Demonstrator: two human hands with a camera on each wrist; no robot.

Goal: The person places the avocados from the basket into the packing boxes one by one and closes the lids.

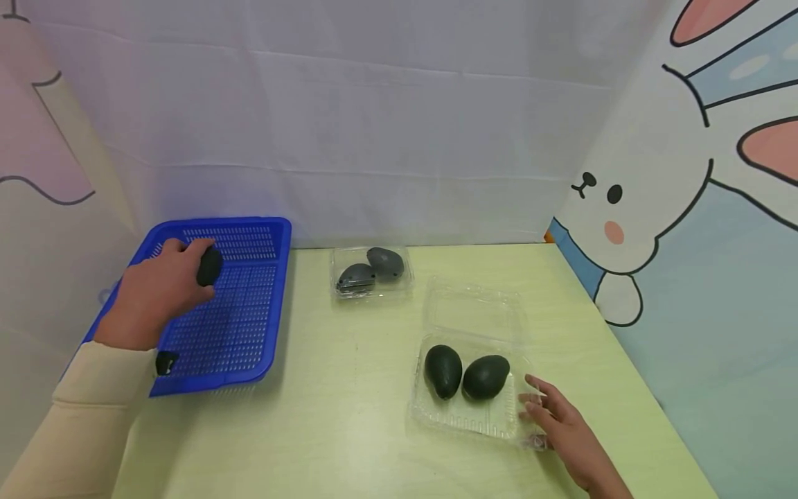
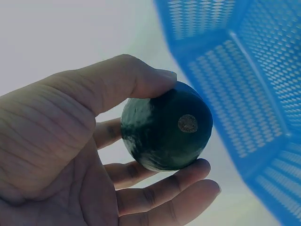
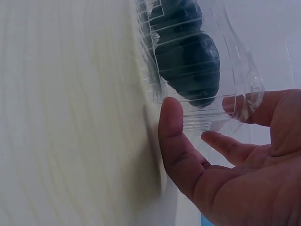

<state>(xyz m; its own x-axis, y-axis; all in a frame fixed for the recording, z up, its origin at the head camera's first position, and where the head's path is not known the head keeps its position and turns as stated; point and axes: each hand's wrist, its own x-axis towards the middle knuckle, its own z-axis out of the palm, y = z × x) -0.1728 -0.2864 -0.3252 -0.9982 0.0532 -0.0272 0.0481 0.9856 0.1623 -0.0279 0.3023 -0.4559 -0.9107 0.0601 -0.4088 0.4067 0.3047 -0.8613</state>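
Note:
My left hand (image 1: 163, 287) grips a dark green avocado (image 1: 210, 267) above the blue plastic basket (image 1: 282, 305). In the left wrist view the thumb lies over the avocado (image 2: 164, 136), the fingers curl beneath it, and its round stem scar shows. At the right, an open clear plastic clamshell box (image 1: 464, 416) lies on the table with its lid folded back. Two dark avocados (image 1: 443, 372) sit side by side in its tray. My right hand (image 1: 564, 430) holds the box's right edge, with thumb and fingers (image 3: 171, 132) on either side of the plastic.
A closed clear box (image 1: 399, 284) with two dark avocados (image 1: 385, 263) in it stands at the table's back edge. Behind the light green table (image 1: 349, 416) hangs a white cloth (image 1: 374, 138). A rabbit-printed cloth (image 1: 717, 333) borders the right side.

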